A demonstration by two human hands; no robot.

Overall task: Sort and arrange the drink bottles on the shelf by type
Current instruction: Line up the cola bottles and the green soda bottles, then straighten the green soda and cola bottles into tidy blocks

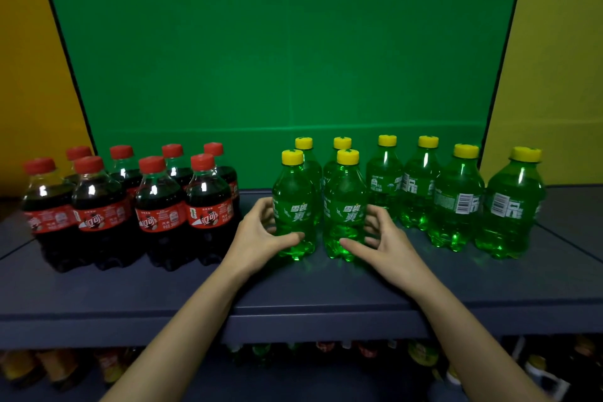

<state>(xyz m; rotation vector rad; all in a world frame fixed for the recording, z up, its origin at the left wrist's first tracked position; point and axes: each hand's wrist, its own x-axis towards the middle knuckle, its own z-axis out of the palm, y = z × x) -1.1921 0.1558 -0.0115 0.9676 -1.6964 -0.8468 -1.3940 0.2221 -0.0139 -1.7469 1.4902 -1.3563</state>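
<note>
1. Head view shows the left hand (pixel 257 232) curled round the left front green bottle (pixel 293 206) and the right hand (pixel 381 238) curled round the right front green bottle (pixel 344 206). Both thumbs lie low on the front.
2. Both bottles stand upright on the shelf (pixel 293 287), right of the middle, just in front of the rear green bottles (pixel 304 143).
3. I think the step is to square this block. It is better to slide both bottles together with a low grip and the labels forward, so that nothing tips.
4. The four other green bottles (pixel 456 199) stand more loosely at the right, some with the barcode to the front. They probably need turning and closing up.
5. The cola bottles (pixel 156 206) stand in two rows at the left, with red caps on and dark drink up to the shoulder.
6. All green bottles have yellow caps on and look full.
</note>
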